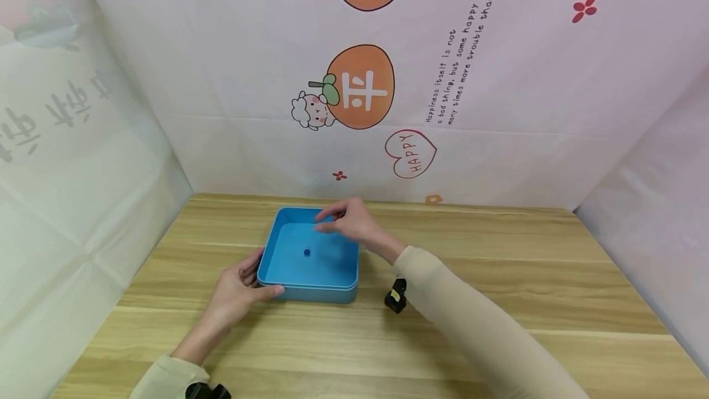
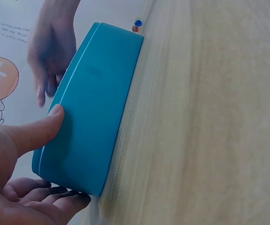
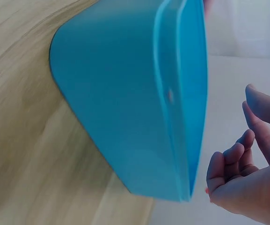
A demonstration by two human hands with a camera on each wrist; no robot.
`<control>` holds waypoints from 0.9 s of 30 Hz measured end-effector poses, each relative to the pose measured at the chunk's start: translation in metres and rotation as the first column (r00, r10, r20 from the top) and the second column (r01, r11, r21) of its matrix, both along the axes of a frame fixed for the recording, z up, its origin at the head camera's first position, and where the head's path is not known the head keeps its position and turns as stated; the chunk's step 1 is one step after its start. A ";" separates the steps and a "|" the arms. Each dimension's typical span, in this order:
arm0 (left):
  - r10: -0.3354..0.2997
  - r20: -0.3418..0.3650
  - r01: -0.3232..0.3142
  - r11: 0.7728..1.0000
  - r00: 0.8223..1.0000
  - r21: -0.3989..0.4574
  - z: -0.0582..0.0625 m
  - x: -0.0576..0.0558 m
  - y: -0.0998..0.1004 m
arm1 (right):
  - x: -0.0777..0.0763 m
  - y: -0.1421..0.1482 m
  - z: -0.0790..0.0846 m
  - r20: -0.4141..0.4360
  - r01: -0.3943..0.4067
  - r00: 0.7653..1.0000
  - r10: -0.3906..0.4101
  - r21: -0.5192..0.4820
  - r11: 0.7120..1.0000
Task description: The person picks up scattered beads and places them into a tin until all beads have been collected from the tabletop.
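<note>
A shallow blue square box (image 1: 310,293) stands without a lid on the table. One small round dark-blue piece (image 1: 307,252) lies on its floor. My left hand (image 1: 235,293) grips the near left corner, thumb on the front wall and fingers along the left side. Over the box's far right part hovers my right hand (image 1: 351,221), thumb and forefinger apart at the tips, with nothing visible between them. In the right wrist view its other fingers (image 3: 233,159) are curled. Beside the box in the left wrist view are a blue bead (image 2: 138,22) and a reddish bead (image 2: 135,29).
The wood-grain table (image 1: 498,263) extends on both sides of the box. Printed white cloth (image 1: 498,159) hangs behind it and at the sides. A small black camera (image 1: 396,297) is worn at the right wrist, another black device (image 1: 206,390) at the left.
</note>
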State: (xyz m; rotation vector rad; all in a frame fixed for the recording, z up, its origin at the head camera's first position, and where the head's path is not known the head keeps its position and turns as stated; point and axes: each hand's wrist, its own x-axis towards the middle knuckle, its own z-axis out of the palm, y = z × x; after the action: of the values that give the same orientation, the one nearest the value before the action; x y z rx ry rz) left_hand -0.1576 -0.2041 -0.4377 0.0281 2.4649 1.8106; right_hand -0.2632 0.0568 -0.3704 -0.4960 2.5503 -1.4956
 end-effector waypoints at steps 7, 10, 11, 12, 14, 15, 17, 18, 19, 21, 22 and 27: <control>0.006 0.007 -0.006 1.000 1.000 -0.003 0.000 0.001 0.001 | 0.010 0.039 0.007 -0.021 0.000 1.000 -0.001 -0.047 0.999; 0.004 0.004 -0.004 1.000 1.000 0.000 0.000 0.001 0.000 | 0.014 0.055 0.007 -0.022 -0.007 1.000 0.005 -0.073 0.997; 0.006 0.004 -0.006 1.000 1.000 -0.001 0.000 0.001 0.000 | 0.016 0.059 0.007 -0.022 -0.010 1.000 0.008 -0.086 0.996; 0.006 0.006 -0.006 1.000 1.000 -0.002 0.000 0.001 -0.001 | 0.017 0.063 0.007 -0.022 -0.013 1.000 0.011 -0.102 0.995; 0.009 0.007 -0.009 1.000 1.000 -0.001 0.000 0.001 -0.001 | 0.019 0.070 0.005 -0.021 -0.012 1.000 0.009 -0.129 0.992; 0.010 0.008 -0.009 1.000 1.000 -0.002 0.000 0.001 -0.002 | 0.020 0.073 0.005 -0.022 -0.009 1.000 0.006 -0.137 0.990; 0.010 0.007 -0.010 1.000 1.000 -0.002 0.000 0.001 -0.002 | 0.022 0.079 0.003 -0.015 0.006 1.000 -0.008 -0.139 0.990; 0.010 0.007 -0.010 1.000 1.000 -0.001 0.000 0.001 -0.002 | 0.023 0.083 0.002 -0.017 0.009 1.000 -0.012 -0.137 0.991; 0.010 0.006 -0.010 1.000 1.000 -0.002 0.001 0.001 -0.002 | 0.025 0.086 0.001 -0.014 0.018 1.000 -0.020 -0.126 0.992; 0.010 0.007 -0.010 1.000 1.000 0.001 0.001 0.001 -0.001 | 0.028 0.094 -0.001 -0.004 0.033 0.999 -0.034 -0.108 0.994; 0.010 0.008 -0.010 1.000 1.000 0.003 0.001 0.001 -0.001 | 0.030 0.098 -0.001 0.004 0.041 0.999 -0.041 -0.098 0.994; 0.009 0.016 -0.009 1.000 1.000 0.005 0.001 0.001 0.001 | 0.039 0.118 -0.005 0.001 0.063 0.998 -0.063 -0.066 0.996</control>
State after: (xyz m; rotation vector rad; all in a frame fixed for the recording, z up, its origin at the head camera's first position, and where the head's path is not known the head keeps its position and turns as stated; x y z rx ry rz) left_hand -0.1567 -0.2031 -0.4364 0.0020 2.4535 1.8136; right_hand -0.2246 0.1753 -0.3756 -0.4281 2.5473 -1.6061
